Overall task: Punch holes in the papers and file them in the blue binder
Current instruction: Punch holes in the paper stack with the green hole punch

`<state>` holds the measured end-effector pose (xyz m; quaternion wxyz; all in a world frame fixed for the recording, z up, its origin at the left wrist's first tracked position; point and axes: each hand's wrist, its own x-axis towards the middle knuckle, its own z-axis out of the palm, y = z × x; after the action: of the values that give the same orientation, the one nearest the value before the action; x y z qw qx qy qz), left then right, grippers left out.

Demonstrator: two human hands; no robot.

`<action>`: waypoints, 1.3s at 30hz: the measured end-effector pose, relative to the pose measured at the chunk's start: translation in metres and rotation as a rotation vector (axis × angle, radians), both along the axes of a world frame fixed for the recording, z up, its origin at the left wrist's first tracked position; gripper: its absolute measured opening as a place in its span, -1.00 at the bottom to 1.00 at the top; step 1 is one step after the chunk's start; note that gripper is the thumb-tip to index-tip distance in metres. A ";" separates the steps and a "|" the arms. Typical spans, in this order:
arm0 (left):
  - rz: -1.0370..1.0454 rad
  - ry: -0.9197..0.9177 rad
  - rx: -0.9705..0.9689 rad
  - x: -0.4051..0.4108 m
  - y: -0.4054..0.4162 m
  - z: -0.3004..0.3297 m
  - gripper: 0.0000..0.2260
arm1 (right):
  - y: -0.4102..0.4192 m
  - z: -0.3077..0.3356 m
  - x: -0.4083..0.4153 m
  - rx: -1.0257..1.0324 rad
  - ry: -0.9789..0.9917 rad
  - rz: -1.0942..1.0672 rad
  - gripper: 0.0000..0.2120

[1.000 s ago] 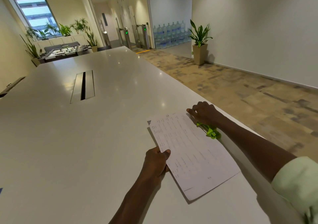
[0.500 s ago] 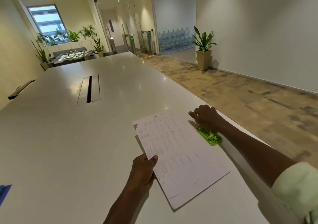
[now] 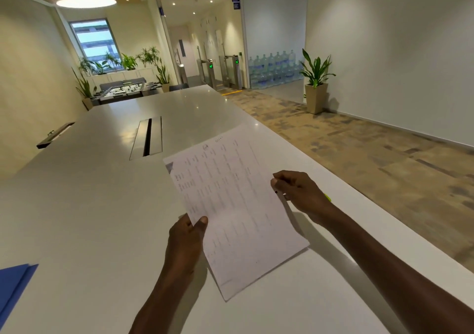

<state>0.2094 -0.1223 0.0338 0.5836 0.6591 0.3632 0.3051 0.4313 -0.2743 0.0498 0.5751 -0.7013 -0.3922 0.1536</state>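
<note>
Both hands hold the papers [image 3: 230,205] above the white desk [image 3: 89,218]; the left hand [image 3: 186,241] pinches the near left edge; the right hand [image 3: 298,192] grips the right edge, beside a punched hole; the blue binder [image 3: 12,285] lies far left.

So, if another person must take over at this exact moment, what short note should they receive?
Left hand: pinches the near-left edge of the papers, thumb on top.
Right hand: pinches the right edge, beside one punched hole.
Papers: lifted at a slant above the white table.
Green punch: almost hidden behind the right hand.
Blue binder: at the far left edge of the table.
Done: at least one hole is visible.
Left: carry the papers to the binder and file them.
</note>
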 end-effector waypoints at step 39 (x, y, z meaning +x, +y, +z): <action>0.324 0.185 0.245 -0.083 0.024 -0.003 -0.81 | 0.059 -0.035 -0.125 -0.100 0.025 -0.198 -0.80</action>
<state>0.1260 -0.0978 0.0306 0.4065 0.6834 0.4766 0.3749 0.3066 -0.2149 0.0149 0.5568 -0.7624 -0.3055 0.1242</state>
